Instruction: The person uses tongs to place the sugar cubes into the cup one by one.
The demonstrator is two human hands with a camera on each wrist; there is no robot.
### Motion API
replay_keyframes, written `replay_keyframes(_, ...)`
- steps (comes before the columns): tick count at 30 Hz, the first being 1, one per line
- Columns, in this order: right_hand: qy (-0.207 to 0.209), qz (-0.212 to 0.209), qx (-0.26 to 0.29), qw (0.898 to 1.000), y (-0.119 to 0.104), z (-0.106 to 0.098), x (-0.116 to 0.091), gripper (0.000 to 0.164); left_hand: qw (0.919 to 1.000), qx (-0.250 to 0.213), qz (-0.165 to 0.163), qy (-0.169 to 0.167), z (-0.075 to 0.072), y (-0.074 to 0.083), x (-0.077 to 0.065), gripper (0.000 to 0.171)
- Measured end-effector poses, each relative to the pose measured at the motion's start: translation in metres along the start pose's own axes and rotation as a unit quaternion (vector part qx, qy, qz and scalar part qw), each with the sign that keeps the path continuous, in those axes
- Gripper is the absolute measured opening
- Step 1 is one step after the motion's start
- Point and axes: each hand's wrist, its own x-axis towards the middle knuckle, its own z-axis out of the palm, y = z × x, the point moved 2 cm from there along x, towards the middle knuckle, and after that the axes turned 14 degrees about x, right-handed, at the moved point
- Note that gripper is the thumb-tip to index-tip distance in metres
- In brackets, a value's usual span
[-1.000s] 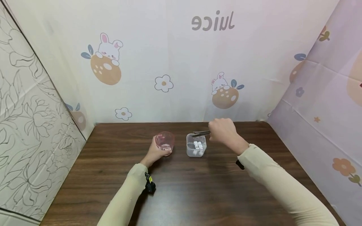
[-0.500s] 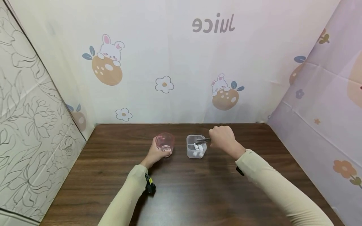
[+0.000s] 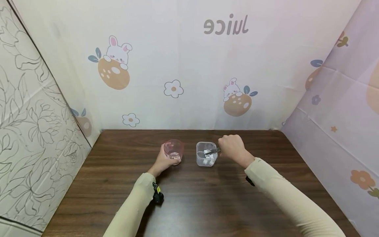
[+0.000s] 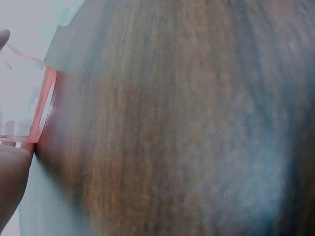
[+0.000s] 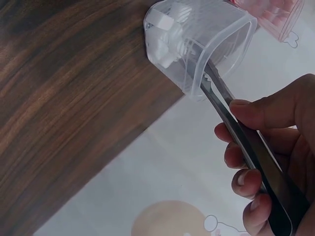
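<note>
My left hand [image 3: 164,160] grips a clear pinkish cup [image 3: 174,149] that stands upright on the table. In the left wrist view, the cup [image 4: 22,98] shows its red-tinted base on the wood, with thumb and fingers at its sides. My right hand [image 3: 232,147] holds metal tongs [image 3: 214,151] whose tips reach down into a clear plastic box [image 3: 202,162]. White cubes [image 3: 211,157] lie in that box. The right wrist view shows the tongs [image 5: 241,132] between thumb and curled fingers, their tips inside the box [image 5: 224,44] close to the cubes [image 5: 161,19].
The dark wooden table [image 3: 189,197] ends at a printed back curtain [image 3: 189,65]. More patterned sheets hang at the left [image 3: 32,125] and right [image 3: 340,108]. Cup and box stand a short gap apart near the table's back half.
My right hand has come down, and the tongs have gone from above the box's rim to inside it, among the cubes. The left hand stays on the cup.
</note>
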Motion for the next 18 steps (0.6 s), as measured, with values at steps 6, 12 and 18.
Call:
replay_keyframes(6, 0.004, -0.006, 0.007, 1.000, -0.0007, 0.0020, 0.0014, 0.034, 1.0000, 0.000, 0.004, -0.001, -0.0001, -0.0022, 0.0013, 0.089)
replay_keyframes(12, -0.003, -0.006, 0.004, 1.000, -0.0021, 0.0028, 0.0021, 0.037, 1.0000, -0.002, 0.002, -0.001, -0.0002, -0.0019, 0.0015, 0.089)
replay_keyframes(18, 0.000, -0.008, -0.008, 1.000, -0.0041, 0.0029, 0.0043, 0.044, 1.0000, -0.006, 0.002, -0.003, -0.0004, -0.0021, 0.0016, 0.089)
